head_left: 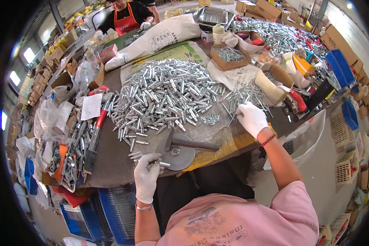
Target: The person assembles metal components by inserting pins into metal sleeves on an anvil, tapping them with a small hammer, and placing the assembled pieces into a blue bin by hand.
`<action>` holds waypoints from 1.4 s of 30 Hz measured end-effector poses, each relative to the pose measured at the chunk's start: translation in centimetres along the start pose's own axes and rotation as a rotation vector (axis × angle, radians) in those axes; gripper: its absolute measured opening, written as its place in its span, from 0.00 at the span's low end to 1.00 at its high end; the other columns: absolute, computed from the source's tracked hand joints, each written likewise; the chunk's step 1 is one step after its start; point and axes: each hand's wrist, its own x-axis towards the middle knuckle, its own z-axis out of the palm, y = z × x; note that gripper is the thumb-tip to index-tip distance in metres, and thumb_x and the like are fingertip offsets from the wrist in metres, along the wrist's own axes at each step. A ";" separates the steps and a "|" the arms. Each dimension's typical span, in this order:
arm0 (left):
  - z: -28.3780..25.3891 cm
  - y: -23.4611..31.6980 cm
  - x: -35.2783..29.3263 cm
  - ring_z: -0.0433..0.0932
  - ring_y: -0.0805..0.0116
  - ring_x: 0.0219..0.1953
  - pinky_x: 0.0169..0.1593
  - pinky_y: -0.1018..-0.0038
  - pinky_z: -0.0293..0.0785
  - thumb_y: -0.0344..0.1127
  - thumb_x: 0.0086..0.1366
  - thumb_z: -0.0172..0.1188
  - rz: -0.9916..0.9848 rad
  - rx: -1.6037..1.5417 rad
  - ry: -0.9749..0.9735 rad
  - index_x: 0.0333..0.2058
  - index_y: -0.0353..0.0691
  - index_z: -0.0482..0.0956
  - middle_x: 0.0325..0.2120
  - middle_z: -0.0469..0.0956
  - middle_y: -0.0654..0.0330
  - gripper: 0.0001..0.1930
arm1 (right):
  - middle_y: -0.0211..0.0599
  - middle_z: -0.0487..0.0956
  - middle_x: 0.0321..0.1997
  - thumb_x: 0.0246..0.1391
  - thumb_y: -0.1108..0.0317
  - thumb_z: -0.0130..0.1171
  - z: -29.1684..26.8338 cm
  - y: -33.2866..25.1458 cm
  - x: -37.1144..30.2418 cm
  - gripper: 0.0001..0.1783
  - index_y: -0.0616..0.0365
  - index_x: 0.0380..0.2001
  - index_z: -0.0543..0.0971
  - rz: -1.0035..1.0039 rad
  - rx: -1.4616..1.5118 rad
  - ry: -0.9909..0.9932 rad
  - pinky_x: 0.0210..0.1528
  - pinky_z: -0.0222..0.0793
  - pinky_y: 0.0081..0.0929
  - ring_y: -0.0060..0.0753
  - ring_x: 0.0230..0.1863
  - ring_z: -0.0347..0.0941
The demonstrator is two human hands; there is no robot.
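Note:
My left hand point(146, 180), in a white glove, is closed round a short silver metal sleeve point(164, 164) at the table's near edge. Beside it lies a round grey metal plate point(183, 158), with a hammer point(194, 144) resting across it. A few loose sleeves lie just beyond the fingers. My right hand point(251, 118), also gloved, has its fingers drawn together at the near side of a pile of thin metal pins point(250, 97); its fingertips are hidden. A large heap of silver sleeves point(164, 90) covers the middle of the table. Several small metal pieces point(210, 119) lie between heap and right hand.
Tools with red handles point(97, 130) crowd the left side. An open carton point(274, 84) and a box of pins point(230, 57) stand at the right. A white sack point(156, 41) lies across the back, where a co-worker in a red apron point(126, 22) works. Blue crates point(117, 211) sit below.

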 end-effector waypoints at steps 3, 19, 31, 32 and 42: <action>0.2 -0.9 -0.2 0.85 0.71 0.39 0.44 0.75 0.82 0.16 0.70 0.60 0.065 0.079 -0.016 0.49 0.35 0.85 0.40 0.84 0.60 0.13 | 0.42 0.84 0.41 0.62 0.69 0.62 -0.4 1.7 -1.3 0.04 0.49 0.36 0.85 -0.015 0.028 0.018 0.47 0.81 0.49 0.53 0.44 0.84; 0.4 0.7 0.6 0.81 0.52 0.41 0.45 0.59 0.77 0.34 0.61 0.73 0.516 0.779 -0.034 0.35 0.45 0.89 0.34 0.81 0.58 0.04 | 0.36 0.82 0.38 0.52 0.78 0.65 -0.6 -4.2 0.5 0.05 0.55 0.30 0.81 -0.451 0.124 0.178 0.42 0.83 0.36 0.42 0.38 0.84; 0.1 -0.1 0.4 0.81 0.53 0.39 0.44 0.59 0.78 0.34 0.60 0.75 0.536 0.740 0.006 0.34 0.45 0.88 0.33 0.80 0.60 0.05 | 0.34 0.84 0.38 0.56 0.74 0.69 0.9 -16.0 -6.4 0.07 0.50 0.38 0.87 -0.523 0.504 -0.123 0.46 0.82 0.39 0.47 0.42 0.83; 0.0 -0.3 0.4 0.81 0.53 0.39 0.44 0.59 0.78 0.34 0.60 0.75 0.535 0.740 0.007 0.34 0.45 0.88 0.33 0.80 0.60 0.05 | 0.34 0.84 0.38 0.56 0.74 0.69 1.0 -16.0 -6.4 0.07 0.50 0.38 0.87 -0.524 0.504 -0.124 0.46 0.82 0.39 0.47 0.42 0.83; 0.1 -1.1 0.6 0.82 0.53 0.38 0.43 0.60 0.78 0.34 0.61 0.74 0.576 0.728 -0.018 0.35 0.46 0.87 0.34 0.80 0.60 0.05 | 0.29 0.78 0.34 0.51 0.69 0.69 2.0 -16.5 -5.9 0.07 0.47 0.35 0.86 -0.710 0.227 -0.048 0.42 0.78 0.40 0.40 0.39 0.80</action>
